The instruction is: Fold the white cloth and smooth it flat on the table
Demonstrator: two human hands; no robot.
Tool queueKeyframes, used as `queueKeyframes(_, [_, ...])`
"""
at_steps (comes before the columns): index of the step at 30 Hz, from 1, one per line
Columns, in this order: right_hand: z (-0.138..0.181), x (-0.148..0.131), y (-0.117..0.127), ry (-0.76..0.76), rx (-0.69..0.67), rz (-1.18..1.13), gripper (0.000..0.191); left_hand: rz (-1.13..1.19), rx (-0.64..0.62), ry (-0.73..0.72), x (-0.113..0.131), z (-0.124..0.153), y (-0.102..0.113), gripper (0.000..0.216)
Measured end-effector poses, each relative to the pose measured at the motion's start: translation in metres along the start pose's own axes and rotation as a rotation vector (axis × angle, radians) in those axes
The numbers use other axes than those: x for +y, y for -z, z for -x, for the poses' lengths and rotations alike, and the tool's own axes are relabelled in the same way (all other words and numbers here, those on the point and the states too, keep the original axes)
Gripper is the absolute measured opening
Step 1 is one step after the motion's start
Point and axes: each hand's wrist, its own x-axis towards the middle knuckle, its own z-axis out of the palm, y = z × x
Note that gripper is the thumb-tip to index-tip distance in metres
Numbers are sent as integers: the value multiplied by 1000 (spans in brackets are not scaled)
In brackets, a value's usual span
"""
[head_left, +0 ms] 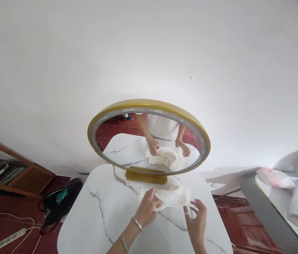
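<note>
A soft white cloth (pixel 174 197), bunched and fluffy-looking, lies on the marble-patterned table just in front of a mirror. My left hand (pixel 147 208) grips its left part with curled fingers, and two bracelets circle that wrist. At the cloth's right end is my right hand (pixel 198 218), its fingers bent but apart, a ring on one of them. The fingertips are very close to the cloth's edge; whether they touch it I cannot tell. In the oval gold-rimmed mirror (pixel 149 103), both hands and the cloth are reflected.
The mirror's gold base (pixel 146 176) rests on the white veined table (pixel 85 218) by the wall. On the floor at left are a black bag (pixel 60 201) and a power strip (pixel 11 239) with cables, beside a wooden cabinet (pixel 14 173). Another table (pixel 278 215) at right bears a pink-white packet (pixel 275 177).
</note>
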Motion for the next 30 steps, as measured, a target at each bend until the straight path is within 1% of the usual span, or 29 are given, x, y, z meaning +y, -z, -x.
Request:
queueKeyframes(1, [-6, -7, 6, 36, 39, 6, 45, -3, 14, -1, 3, 2, 5, 32])
queueKeyframes(2, [-11, -13, 9, 86, 32, 21, 44, -11, 23, -8, 6, 4, 11, 34])
queueKeyframes(3, [-15, -19, 12, 147, -13, 42, 40, -22, 28, -20, 8, 5, 16, 36])
queueKeyframes(5, [-19, -27, 13, 286, -168, 80, 30, -48, 37, -49, 13, 8, 27, 38])
queueKeyframes(7, [-20, -34, 13, 412, -319, 114, 25, -71, 45, -77, 17, 11, 36, 38])
queueKeyframes(9, [-21, -42, 16, 478, -410, 147, 24, -90, 52, -106, 20, 15, 44, 38])
queueKeyframes(11, [-22, -54, 21, 502, -504, 171, 18, -112, 55, -148, 23, 19, 54, 37])
queueKeyframes(13, [-26, -70, 31, 492, -632, 186, 10, -151, 50, -209, 26, 25, 67, 36])
queueKeyframes(14, [-28, -79, 37, 473, -697, 197, 10, -177, 43, -241, 27, 27, 74, 36])
queueKeyframes(16, [-32, -94, 50, 408, -799, 214, 18, -237, 26, -289, 29, 33, 90, 35])
queueKeyframes(18, [-34, -106, 63, 335, -850, 202, 21, -284, 14, -307, 31, 40, 106, 30])
queueKeyframes(20, [-37, -113, 76, 271, -859, 159, 21, -288, 2, -317, 33, 47, 120, 19])
queueKeyframes(23, [-39, -116, 93, 187, -829, 92, 24, -259, -2, -344, 36, 58, 132, 24])
queueKeyframes(24, [-40, -116, 98, 160, -822, 71, 25, -250, 12, -341, 37, 61, 133, 21])
queueKeyframes(25, [-40, -115, 103, 132, -816, 49, 25, -242, 36, -328, 37, 64, 133, 18])
queueKeyframes(27, [-39, -115, 110, 82, -805, -2, 26, -225, 89, -290, 36, 69, 129, 21])
queueKeyframes(30, [-33, -113, 115, 39, -804, -96, 28, -215, 115, -273, 32, 75, 120, 19])
